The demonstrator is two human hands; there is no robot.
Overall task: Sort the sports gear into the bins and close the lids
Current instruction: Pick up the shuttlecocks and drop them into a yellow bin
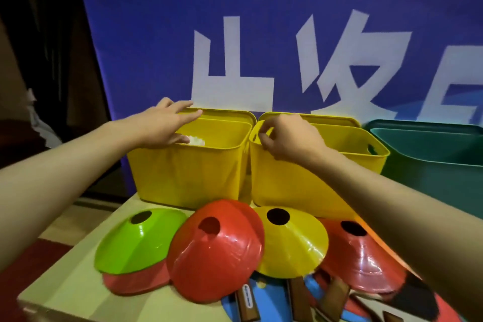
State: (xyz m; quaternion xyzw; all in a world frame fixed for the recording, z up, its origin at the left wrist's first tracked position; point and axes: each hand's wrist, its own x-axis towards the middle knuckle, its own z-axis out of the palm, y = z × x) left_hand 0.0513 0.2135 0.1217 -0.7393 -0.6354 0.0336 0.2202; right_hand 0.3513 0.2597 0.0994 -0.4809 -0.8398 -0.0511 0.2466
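Two yellow bins stand side by side at the back of the table. My left hand [167, 123] reaches over the rim of the left yellow bin [183, 175], fingers apart, with something white [196, 140] showing inside the bin just under it. My right hand [285, 138] grips the left rim of the right yellow bin [300, 185] near its handle hole. In front lie disc cones: a green cone [136, 240], a red cone [217, 251], a yellow cone [290, 240] and another red cone [366, 251]. Paddles with wooden handles [298, 298] lie at the front edge.
A dark green bin [431, 162] stands to the right of the yellow ones. Lids lean upright behind the bins [224, 114]. A blue banner with white characters [261, 34] hangs right behind. The wooden table's left edge [65, 256] drops to a red floor.
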